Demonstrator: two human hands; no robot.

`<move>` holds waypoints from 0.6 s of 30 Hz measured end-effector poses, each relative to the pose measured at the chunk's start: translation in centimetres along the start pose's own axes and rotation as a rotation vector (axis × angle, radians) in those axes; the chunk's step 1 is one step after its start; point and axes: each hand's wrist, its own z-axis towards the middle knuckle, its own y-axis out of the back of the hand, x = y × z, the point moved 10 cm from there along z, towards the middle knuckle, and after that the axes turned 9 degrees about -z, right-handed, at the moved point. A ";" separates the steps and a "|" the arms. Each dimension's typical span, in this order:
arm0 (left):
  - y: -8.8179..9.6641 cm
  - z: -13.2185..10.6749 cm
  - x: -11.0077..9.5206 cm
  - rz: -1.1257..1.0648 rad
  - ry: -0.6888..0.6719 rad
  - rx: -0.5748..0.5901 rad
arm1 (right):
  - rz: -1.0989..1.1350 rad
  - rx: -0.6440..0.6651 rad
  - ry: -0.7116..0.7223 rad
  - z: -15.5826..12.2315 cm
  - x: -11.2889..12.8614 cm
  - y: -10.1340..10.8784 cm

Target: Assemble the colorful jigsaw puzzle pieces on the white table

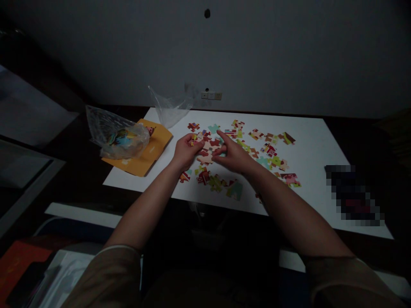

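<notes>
Several colourful jigsaw pieces lie scattered on a white sheet that covers the table. A small cluster of joined pieces sits between my hands. My left hand is curled, its fingertips pinching the left edge of that cluster. My right hand rests on the cluster's right side, index finger stretched out and pressing down, the other fingers bent on the pieces. More loose pieces lie just in front of my wrists.
An orange cardboard folder lies at the sheet's left edge, with a clear plastic bag holding pieces on it. An empty clear bag stands behind. A pixelated dark object sits at the right. Wall sockets are behind.
</notes>
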 end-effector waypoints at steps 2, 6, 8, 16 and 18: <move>0.2 0.1 -0.1 -0.017 -0.002 -0.013 | 0.020 -0.017 0.006 0.1 0.1 0.4; 1.0 0.5 -0.5 -0.081 -0.026 -0.065 | -0.047 -0.087 0.043 0.3 0.0 3.2; 1.4 0.6 -0.6 -0.102 -0.035 -0.088 | -0.145 -0.167 0.035 0.4 -0.6 5.5; 1.0 0.7 0.1 -0.061 0.011 -0.058 | -0.644 -0.403 -0.100 -0.6 -2.4 10.4; 0.9 0.6 0.1 -0.040 0.014 -0.058 | -0.660 -0.415 -0.025 -0.8 -1.2 10.3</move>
